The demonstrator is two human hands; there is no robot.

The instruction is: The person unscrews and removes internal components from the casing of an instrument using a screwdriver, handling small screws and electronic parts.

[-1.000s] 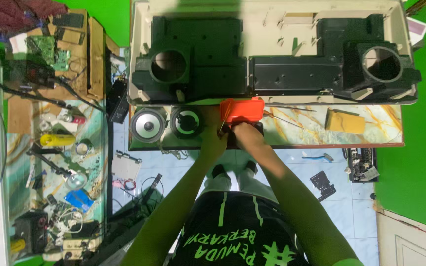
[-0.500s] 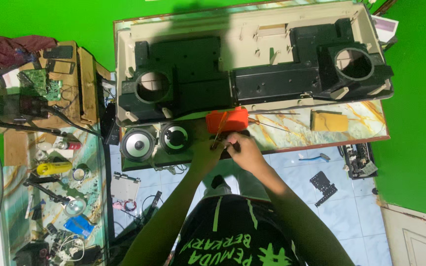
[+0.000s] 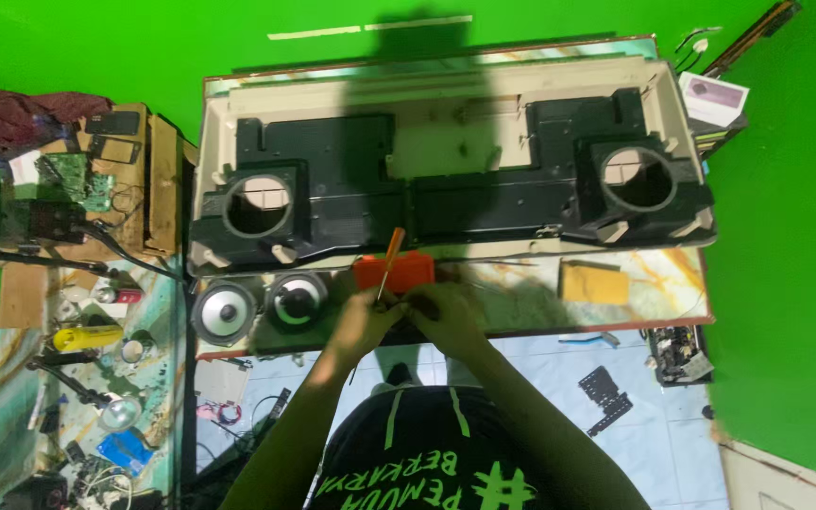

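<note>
Reaching forward from the body, both bare forearms converge over the near edge of the marble-patterned worktop (image 3: 512, 304), the two hands meeting just in front of a small orange plastic box (image 3: 406, 272). The left hand (image 3: 363, 319) has its fingers clamped on the lower end of a slim screwdriver with an orange shaft-like handle (image 3: 390, 259); the right hand (image 3: 448, 316) sits just beside it, knuckles up, fingers curled together, though what they pinch is too small to tell. The screwdriver stands nearly upright in this view, its long axis running away from the person and leaning slightly right, its far end pointing toward the long cream-coloured housing with black inner frame and two round speaker openings (image 3: 446, 189) that fills the back of the worktop. The tool crosses over the orange box. Left of the hands, two loose round speaker drivers (image 3: 262, 307) lie side by side, and a yellow rectangular pad (image 3: 594, 282) rests to the right.
</note>
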